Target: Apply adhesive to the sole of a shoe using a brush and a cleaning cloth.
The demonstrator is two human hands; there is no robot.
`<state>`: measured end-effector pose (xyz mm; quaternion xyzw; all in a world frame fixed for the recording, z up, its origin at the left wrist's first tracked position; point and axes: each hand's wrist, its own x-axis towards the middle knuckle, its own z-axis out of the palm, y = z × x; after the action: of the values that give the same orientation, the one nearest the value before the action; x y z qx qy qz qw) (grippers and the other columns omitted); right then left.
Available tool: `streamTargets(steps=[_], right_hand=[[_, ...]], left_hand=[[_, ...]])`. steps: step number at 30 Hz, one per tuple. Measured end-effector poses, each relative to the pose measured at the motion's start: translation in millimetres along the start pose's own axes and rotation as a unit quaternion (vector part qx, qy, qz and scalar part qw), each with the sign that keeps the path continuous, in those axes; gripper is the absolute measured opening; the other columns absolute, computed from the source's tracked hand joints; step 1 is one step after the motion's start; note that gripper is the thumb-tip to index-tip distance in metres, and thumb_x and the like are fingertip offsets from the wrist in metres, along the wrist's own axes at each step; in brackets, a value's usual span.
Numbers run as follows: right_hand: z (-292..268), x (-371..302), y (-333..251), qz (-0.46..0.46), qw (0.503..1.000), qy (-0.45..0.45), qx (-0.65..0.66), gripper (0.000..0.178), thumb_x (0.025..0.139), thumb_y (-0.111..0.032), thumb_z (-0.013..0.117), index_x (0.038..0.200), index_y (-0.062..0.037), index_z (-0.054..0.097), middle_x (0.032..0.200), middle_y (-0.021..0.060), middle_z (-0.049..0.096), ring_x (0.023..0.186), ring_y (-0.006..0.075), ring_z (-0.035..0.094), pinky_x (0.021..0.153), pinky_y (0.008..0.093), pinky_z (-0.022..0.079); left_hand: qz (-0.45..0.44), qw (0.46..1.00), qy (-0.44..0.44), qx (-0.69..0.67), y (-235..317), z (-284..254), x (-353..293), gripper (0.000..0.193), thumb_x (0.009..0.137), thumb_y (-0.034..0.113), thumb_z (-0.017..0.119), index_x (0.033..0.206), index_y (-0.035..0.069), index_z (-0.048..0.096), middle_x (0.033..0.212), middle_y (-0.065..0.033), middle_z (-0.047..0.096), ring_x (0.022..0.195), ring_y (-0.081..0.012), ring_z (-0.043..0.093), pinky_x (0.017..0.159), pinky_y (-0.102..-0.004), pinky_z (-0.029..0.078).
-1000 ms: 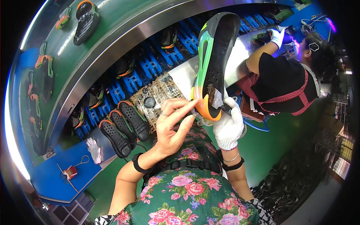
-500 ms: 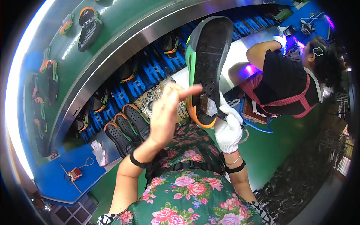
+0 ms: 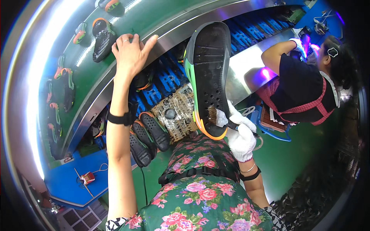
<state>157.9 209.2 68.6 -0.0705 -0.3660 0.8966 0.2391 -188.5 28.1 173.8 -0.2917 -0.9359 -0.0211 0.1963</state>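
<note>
Left fingers [image 3: 126, 43] now near metal rim [image 3: 169, 42]

One bare left hand [image 3: 131, 56] and one gloved right hand [image 3: 241, 141] are in view; one held shoe sole [image 3: 211, 69] and one brush [image 3: 220, 118]; three perforated soles [image 3: 156, 130] in a row; one taped cardboard piece [image 3: 180, 125] bearing one round dark disc [image 3: 169, 113]; two black wristbands [image 3: 119, 118], one bracelet [image 3: 248, 169], one ring [image 3: 125, 40]; one co-worker [image 3: 302, 86] with one hair clip [image 3: 332, 52]; the shoe pieces [image 3: 103, 44] on the green belt [image 3: 88, 75] are too unclear to count.
</note>
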Motion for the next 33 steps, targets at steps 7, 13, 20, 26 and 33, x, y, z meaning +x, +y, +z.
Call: streamTargets(steps=[7,13,20,26,33], right_hand=[[-2.6,2.0,-3.6,0.001,0.999,-0.033,0.015,0.037,0.09,-0.013,0.055,0.113,0.0122,0.069,0.148,0.0413,0.045,0.145,0.0468,0.042,0.122,0.0516,0.03],[13.7,10.0,-5.3,-0.018,0.99,-0.098,-0.103,0.037,0.09,-0.01,0.055,0.117,0.0108,0.07,0.147,0.033,0.052,0.14,0.0415,0.049,0.12,0.047,0.032],[49.5,31.3,-48.8,-0.15,0.838,-0.198,-0.487,0.029,0.083,-0.007,0.068,0.11,0.0008,0.076,0.116,0.0188,0.072,0.114,0.0341,0.065,0.103,0.043,0.049],[55.4,21.4,-46.6,-0.194,0.833,-0.22,-0.47,0.025,0.077,-0.004,0.082,0.102,-0.0066,0.077,0.099,0.0082,0.075,0.085,0.026,0.07,0.075,0.036,0.056],[56.2,13.3,-54.6,-0.23,0.798,-0.228,-0.508,0.027,0.078,-0.006,0.085,0.104,-0.0069,0.078,0.101,0.0088,0.076,0.08,0.0235,0.07,0.07,0.0353,0.056]], left_hand=[[-0.051,0.88,0.086,-0.463,60.9,-31.8,-90.4,0.059,0.099,0.051,0.059,0.138,0.007,0.062,0.142,-0.0187,0.053,0.134,-0.0333,0.048,0.118,-0.0483,0.03],[-0.149,0.262,-0.226,-0.926,126.1,2.2,-137.1,0.114,0.089,0.089,0.031,0.159,-0.001,0.031,0.153,-0.0298,0.045,0.139,-0.0435,0.048,0.115,-0.0512,0.041],[-0.149,0.195,-0.194,-0.95,121.6,7.8,-126.4,0.121,0.066,0.105,0.035,0.123,0.0,0.058,0.098,-0.0164,0.065,0.087,-0.0317,0.063,0.088,-0.0505,0.051],[-0.066,0.209,-0.17,-0.961,115.1,21.8,-129.6,0.116,0.059,0.106,0.043,0.112,0.004,0.062,0.09,-0.011,0.059,0.081,-0.0245,0.058,0.083,-0.0422,0.043],[0.01,0.17,-0.113,-0.979,116.4,22.8,-114.7,0.142,0.043,0.114,0.033,0.107,-0.009,0.062,0.099,-0.0207,0.066,0.086,-0.035,0.065,0.083,-0.0461,0.047]])
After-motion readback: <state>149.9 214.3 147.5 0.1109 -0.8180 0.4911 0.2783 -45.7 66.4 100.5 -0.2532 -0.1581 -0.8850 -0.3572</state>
